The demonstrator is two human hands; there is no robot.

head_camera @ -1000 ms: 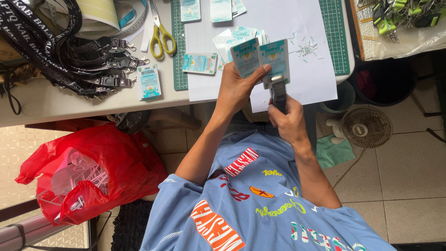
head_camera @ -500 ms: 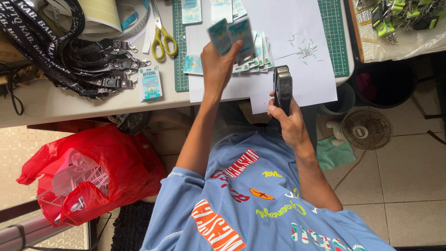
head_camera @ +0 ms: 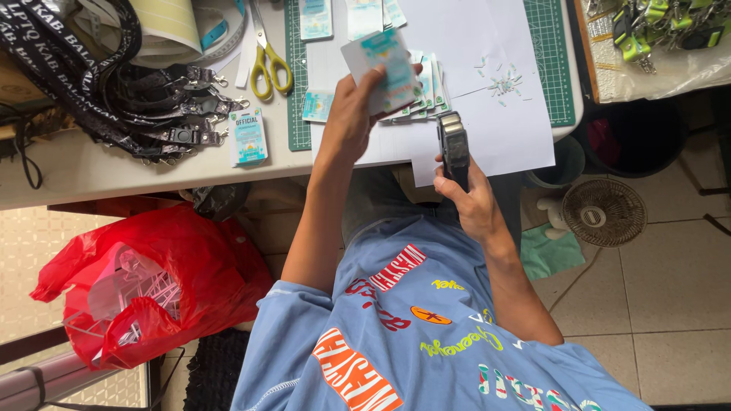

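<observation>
Two hands at work on badge cards

Two laminated cards (head_camera: 383, 67) sit pinched in my left hand (head_camera: 352, 114), fingers closed on their lower edge, raised just above the spread pile of finished cards (head_camera: 426, 87) on the white paper sheet (head_camera: 495, 129). My right hand (head_camera: 474, 202) is wrapped tight around a black hole punch (head_camera: 454, 146), held upright at the table edge, beside the cards but apart from them. I judge this the moment between punches: the held cards need setting on the pile and a fresh card brought to the punch mouth. Paper chips (head_camera: 502, 80) dot the sheet; yellow scissors (head_camera: 271, 65) and black lanyards (head_camera: 114, 91) lie further left
</observation>
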